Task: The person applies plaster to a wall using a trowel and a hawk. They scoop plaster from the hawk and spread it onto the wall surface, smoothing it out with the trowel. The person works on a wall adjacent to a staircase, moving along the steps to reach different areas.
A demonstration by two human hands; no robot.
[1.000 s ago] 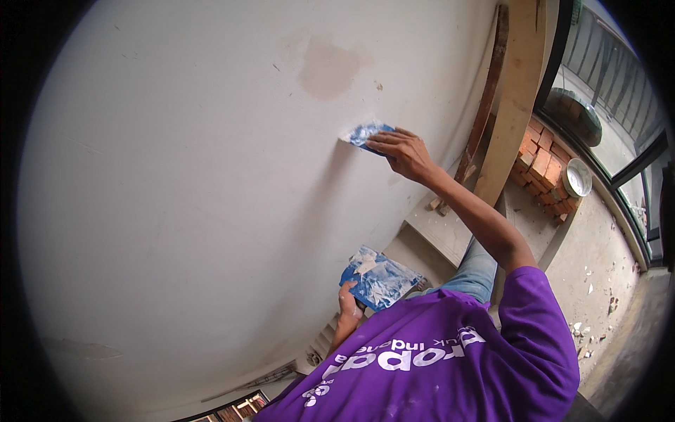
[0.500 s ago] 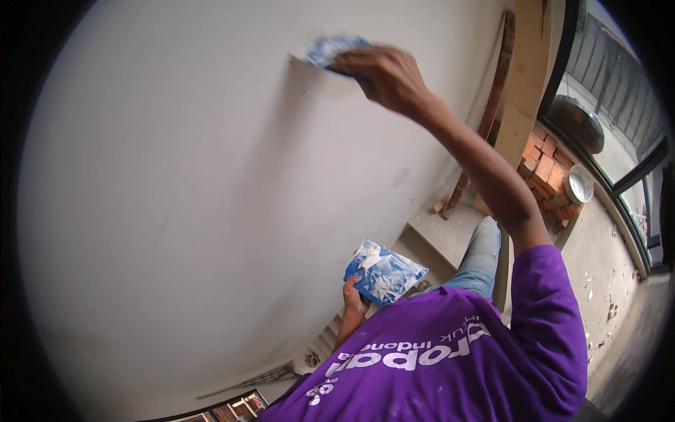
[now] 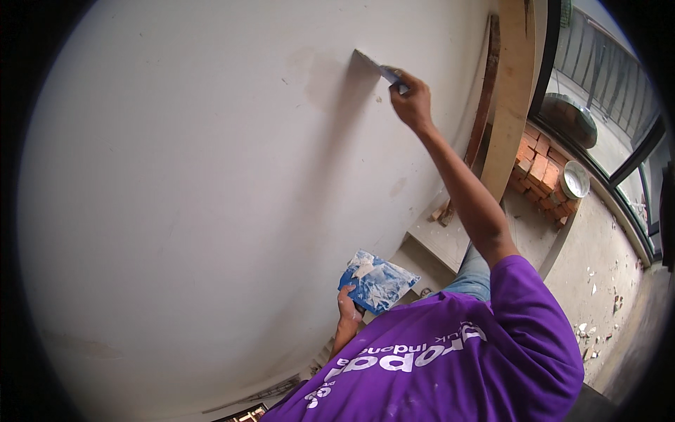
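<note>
High on the pale wall (image 3: 197, 183), my right hand (image 3: 411, 98) grips a putty knife (image 3: 376, 67). Its blade is seen nearly edge-on, with the tip at the wall. A darker, damp-looking patch (image 3: 320, 79) lies just left of the blade. Low in front of my body, my left hand (image 3: 348, 307) is closed on the edge of a blue plaster board (image 3: 380, 281). White paste is smeared over the board, with a thicker lump near its upper corner.
Tall wooden boards (image 3: 510, 105) lean at the wall's right end. Beyond them are stacked red bricks (image 3: 541, 172) with a white bucket (image 3: 575, 180) alongside. A step (image 3: 439, 232) lies below the wall. Debris (image 3: 587, 330) is scattered over the floor at right, near a glazed door frame (image 3: 636, 165).
My right hand has moved right and slightly down along the wall. The putty knife has turned from showing its blue, smeared face to nearly edge-on. The plaster board has shifted only slightly.
</note>
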